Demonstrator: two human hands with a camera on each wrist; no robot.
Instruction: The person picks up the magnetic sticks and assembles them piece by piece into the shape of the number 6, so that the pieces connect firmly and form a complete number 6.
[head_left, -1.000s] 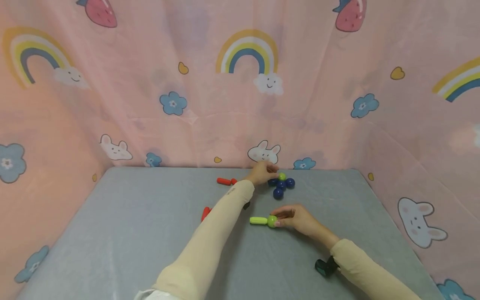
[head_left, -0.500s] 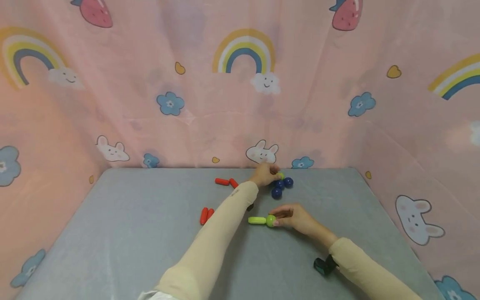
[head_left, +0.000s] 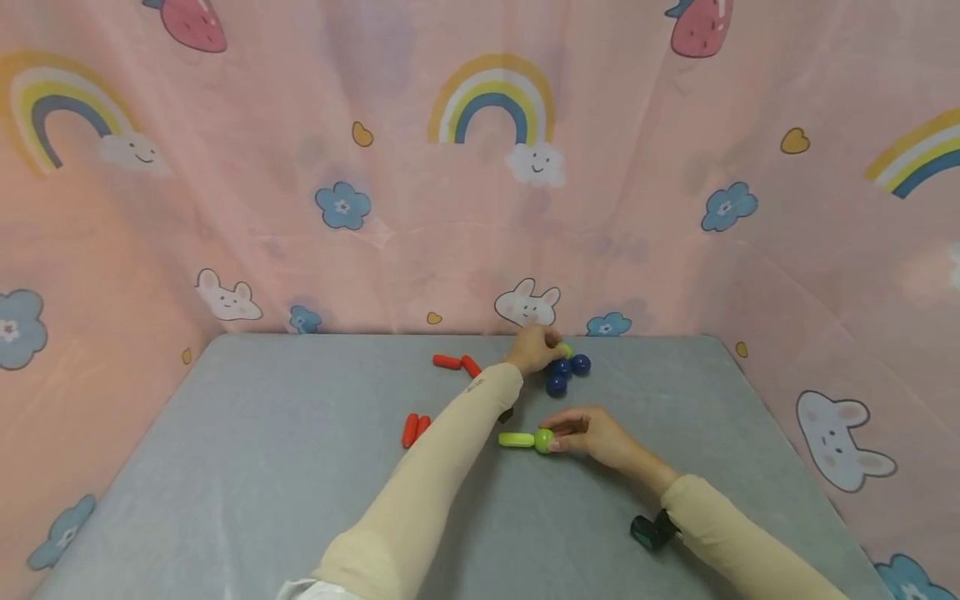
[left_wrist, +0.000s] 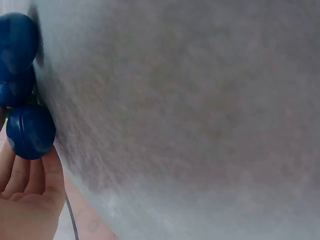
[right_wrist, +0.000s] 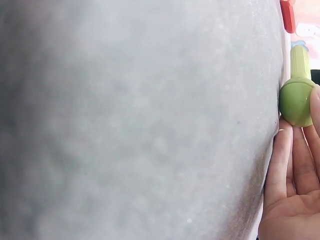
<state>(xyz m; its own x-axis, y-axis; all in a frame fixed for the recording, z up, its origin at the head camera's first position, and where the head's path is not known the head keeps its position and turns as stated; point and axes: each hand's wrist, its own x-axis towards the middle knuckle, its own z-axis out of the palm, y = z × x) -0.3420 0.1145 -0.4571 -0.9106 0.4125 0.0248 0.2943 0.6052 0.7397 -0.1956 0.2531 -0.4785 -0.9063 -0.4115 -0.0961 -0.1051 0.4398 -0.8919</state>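
A grey table point(head_left: 300, 492) fronts a pink printed curtain point(head_left: 442, 250). On it, the right hand point(head_left: 600, 438) pinches a green ball point(head_left: 543, 441) touching a green stick point(head_left: 517, 440). Near the far edge, the left hand point(head_left: 533, 349) seems to pinch a blue ball point(left_wrist: 31, 131), its grip partly hidden; the left sleeve point(head_left: 423, 475) overlaps red sticks point(head_left: 423, 426).

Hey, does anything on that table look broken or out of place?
Nothing stands out: red sticks lie on the table, blue balls cluster by the left hand, and the green ball in the right hand looks whole.
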